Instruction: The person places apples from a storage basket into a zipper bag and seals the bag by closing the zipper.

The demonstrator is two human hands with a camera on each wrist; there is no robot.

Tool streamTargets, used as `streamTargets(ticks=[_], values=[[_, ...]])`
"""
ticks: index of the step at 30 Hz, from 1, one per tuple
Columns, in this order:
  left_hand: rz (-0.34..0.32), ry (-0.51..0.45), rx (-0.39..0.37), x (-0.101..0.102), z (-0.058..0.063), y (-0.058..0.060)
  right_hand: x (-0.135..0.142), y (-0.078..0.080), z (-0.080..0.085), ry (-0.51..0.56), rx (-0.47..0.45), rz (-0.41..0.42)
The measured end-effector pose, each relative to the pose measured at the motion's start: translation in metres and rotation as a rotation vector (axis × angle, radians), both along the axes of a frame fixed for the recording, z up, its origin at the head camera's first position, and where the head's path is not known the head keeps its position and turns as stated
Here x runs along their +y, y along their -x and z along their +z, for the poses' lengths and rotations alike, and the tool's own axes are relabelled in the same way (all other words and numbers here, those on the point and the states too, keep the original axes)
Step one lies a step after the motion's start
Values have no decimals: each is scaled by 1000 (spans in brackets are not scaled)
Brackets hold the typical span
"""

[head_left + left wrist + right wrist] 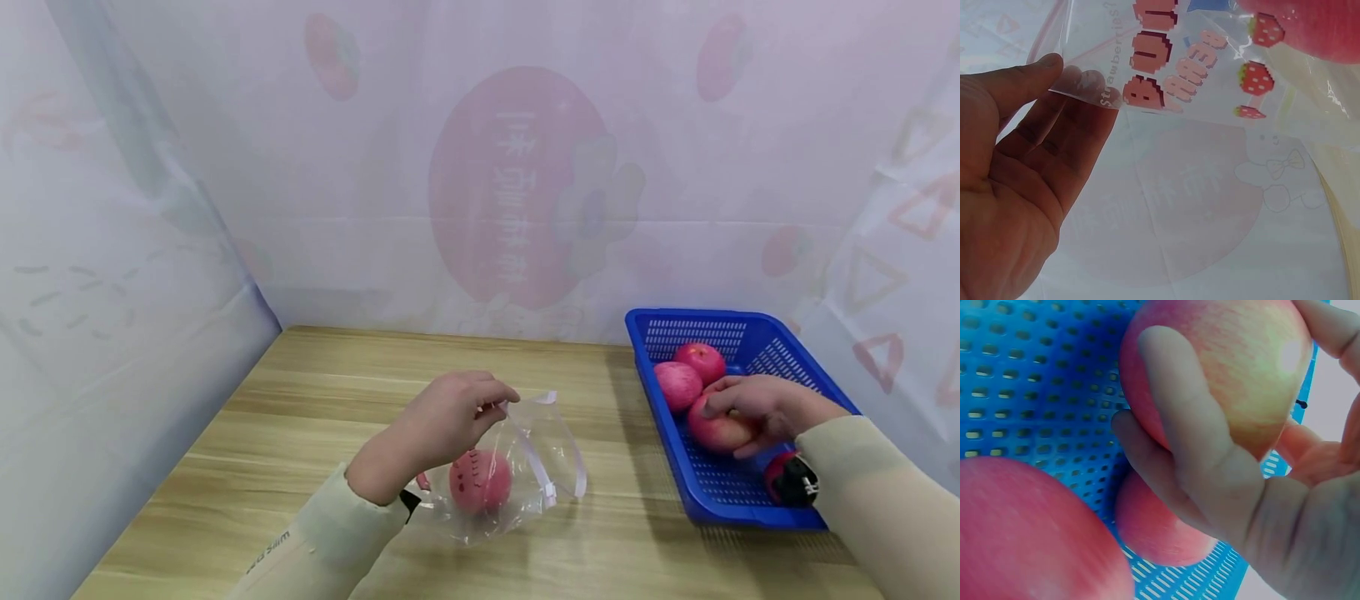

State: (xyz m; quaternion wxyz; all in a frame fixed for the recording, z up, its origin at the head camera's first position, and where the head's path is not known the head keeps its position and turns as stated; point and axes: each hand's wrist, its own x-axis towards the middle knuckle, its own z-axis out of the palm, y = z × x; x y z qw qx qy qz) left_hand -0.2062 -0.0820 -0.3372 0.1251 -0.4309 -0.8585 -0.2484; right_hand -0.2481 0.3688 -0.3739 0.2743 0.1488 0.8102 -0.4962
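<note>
Currently, in head view, the right hand [765, 406] grips a round red-yellow apple [712, 429] at eight o'clock; the left hand [446, 417] pinches a clear plastic bag [527, 492], its red apple [487, 485] at six.

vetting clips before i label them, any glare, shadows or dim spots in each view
Head: glints on the clear bag, soft shadow left of the blue basket; left wrist: left fingers dim against a pale sheet; right wrist: whitish glare on the gripped apple.

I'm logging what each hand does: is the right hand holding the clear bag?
No, the right hand grips an apple, while the left hand pinches the clear bag.
</note>
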Motion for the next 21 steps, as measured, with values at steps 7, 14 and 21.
streamTargets(ticks=[7,14,21], values=[[4,3,-9,-1,0,-1,2,-9,20,234,45,-76],[8,3,-12,-1,-1,-2,-25,-32,55,698,135,54],[3,-4,2,0,-1,-2,-80,-52,59,584,227,78]])
